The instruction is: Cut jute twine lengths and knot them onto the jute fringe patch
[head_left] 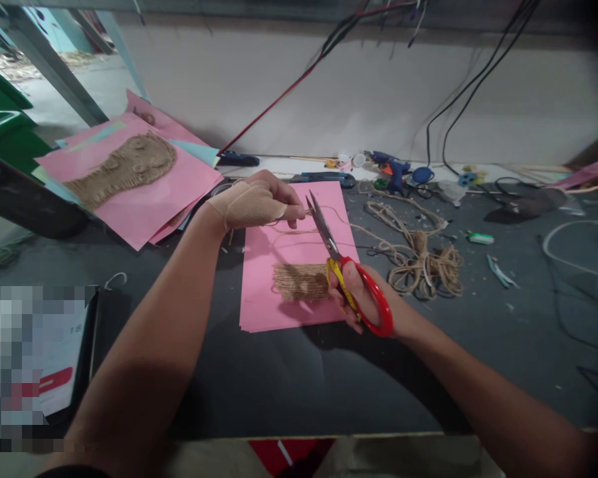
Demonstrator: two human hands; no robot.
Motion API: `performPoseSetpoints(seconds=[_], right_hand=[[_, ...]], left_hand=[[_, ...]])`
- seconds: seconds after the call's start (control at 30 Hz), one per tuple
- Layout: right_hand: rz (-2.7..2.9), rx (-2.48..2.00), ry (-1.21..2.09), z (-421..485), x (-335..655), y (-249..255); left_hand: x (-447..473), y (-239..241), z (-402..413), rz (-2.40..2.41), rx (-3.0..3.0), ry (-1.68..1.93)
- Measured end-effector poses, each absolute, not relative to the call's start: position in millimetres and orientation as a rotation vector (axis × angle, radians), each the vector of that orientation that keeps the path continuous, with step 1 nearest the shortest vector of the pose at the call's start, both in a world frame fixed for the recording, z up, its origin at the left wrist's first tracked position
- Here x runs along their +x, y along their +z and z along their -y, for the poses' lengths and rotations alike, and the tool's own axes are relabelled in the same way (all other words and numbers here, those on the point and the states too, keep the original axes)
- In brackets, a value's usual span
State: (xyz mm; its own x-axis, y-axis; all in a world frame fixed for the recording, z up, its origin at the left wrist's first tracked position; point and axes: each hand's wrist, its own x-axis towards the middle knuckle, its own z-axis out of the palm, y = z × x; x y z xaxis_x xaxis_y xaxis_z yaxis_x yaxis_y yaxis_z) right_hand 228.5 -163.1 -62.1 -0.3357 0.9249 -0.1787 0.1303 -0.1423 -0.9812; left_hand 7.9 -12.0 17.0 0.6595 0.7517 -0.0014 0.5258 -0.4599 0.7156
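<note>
My left hand (259, 199), with a tan wrap around its palm, pinches a thin strand of twine (307, 212) above the pink paper (259, 252). In my right hand (361, 292) is a pair of scissors (331, 239) with red and yellow handles. Its blades are parted and point up and left, close to the fingertips of my left hand. Flat on the paper below lies a patch of side-by-side twine rows (301, 281), its right end partly behind my right hand. From a loose bundle of twine (423, 262) on the right, strands run over the paper.
At the left, a brown twine piece (134, 162) lies on stacked pink and blue sheets (179, 199). A blue glue gun (396, 169) and a box cutter (326, 179) lie along the back. Lower left is a blurred phone or tablet (54, 372). Cables hang at the back.
</note>
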Motion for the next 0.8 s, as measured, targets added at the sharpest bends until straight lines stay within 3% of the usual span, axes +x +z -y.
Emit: performPoseSetpoints(seconds=[0.8], right_hand=[[1.453,-1.351,1.536,162.8,227.7,-61.8]], left_hand=[[8.4,20.3,12.9,-0.950,2.169,0.434]])
